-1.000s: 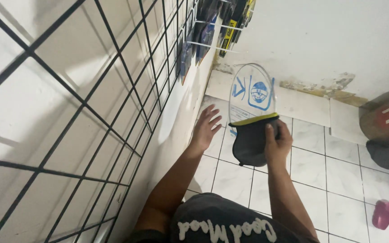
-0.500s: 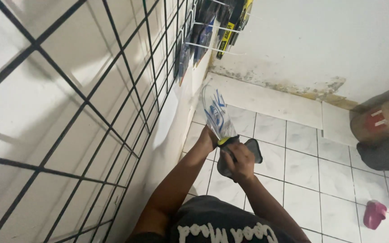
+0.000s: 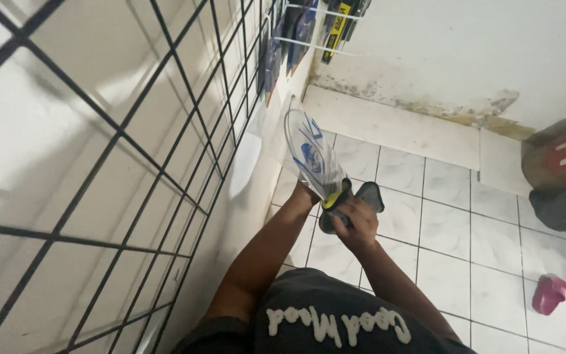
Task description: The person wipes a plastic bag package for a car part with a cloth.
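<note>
Both my hands hold one packaged item over the tiled floor. It is a clear plastic pack (image 3: 310, 152) with blue print, a yellow strip and a black pad (image 3: 369, 196) at its lower end. The pack points up and away, turned nearly edge-on to me. My right hand (image 3: 356, 227) grips the black lower end from the right. My left hand (image 3: 304, 194) is at the pack's base on the left, mostly hidden behind it.
A black wire grid panel (image 3: 119, 131) covers the white wall on my left, with several hanging packages (image 3: 309, 26) at its far end. White floor tiles (image 3: 447, 223) lie below. A brown and red object (image 3: 561, 157) and pink sandals (image 3: 548, 293) sit at the right.
My left hand left the wall and came to the pack. The pack turned from facing me flat to nearly edge-on, and both hands shifted left, closer to the wall.
</note>
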